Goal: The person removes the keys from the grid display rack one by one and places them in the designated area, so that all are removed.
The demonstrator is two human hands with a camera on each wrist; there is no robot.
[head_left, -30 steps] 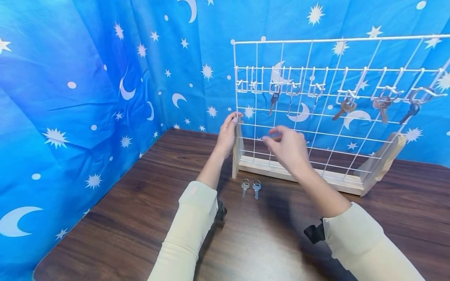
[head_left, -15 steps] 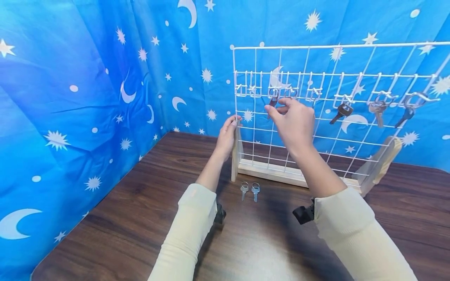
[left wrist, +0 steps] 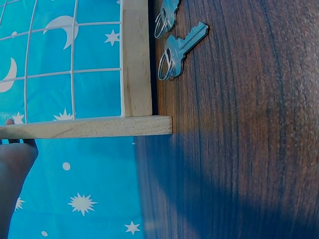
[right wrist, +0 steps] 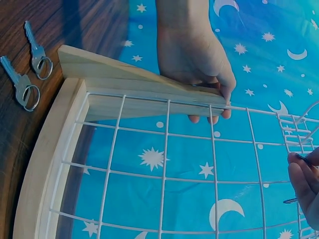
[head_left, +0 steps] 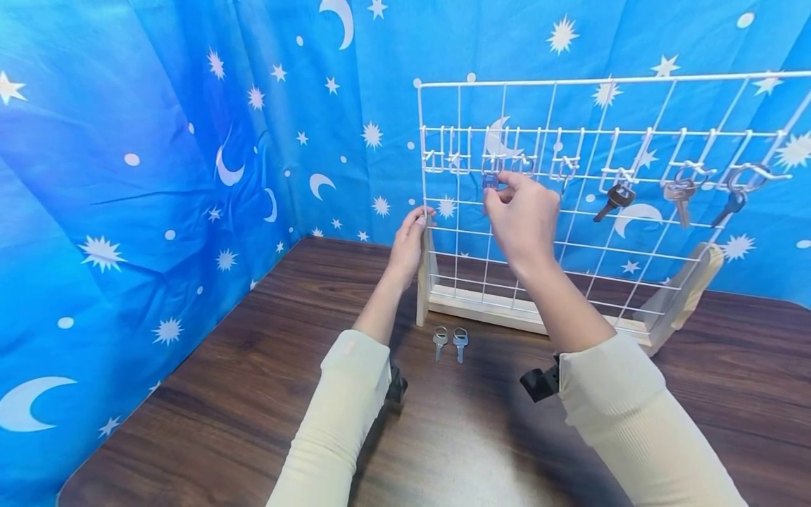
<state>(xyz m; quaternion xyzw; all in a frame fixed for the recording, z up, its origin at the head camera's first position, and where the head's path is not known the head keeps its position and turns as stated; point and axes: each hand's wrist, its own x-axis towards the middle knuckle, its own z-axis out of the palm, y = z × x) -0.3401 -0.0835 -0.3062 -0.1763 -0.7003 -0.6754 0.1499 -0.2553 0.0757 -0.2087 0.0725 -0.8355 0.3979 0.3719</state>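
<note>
Right hand (head_left: 524, 218), right of centre in the head view: thumb and fingers pinch a key (head_left: 491, 181) directly below a hook on the white wire grid (head_left: 554, 131). Left hand (head_left: 407, 246), at centre: fingers curled around the wooden upright (head_left: 423, 282) at the grid's left end. Two further keys, a left one (head_left: 440, 343) and a right one (head_left: 460, 344), lie side by side on the brown surface (head_left: 253, 394), just below centre, each with a ring. More keys hang from hooks at upper right, including a dark key (head_left: 614, 201). A blue backdrop (head_left: 158, 211) with white stars and moons stands behind.
</note>
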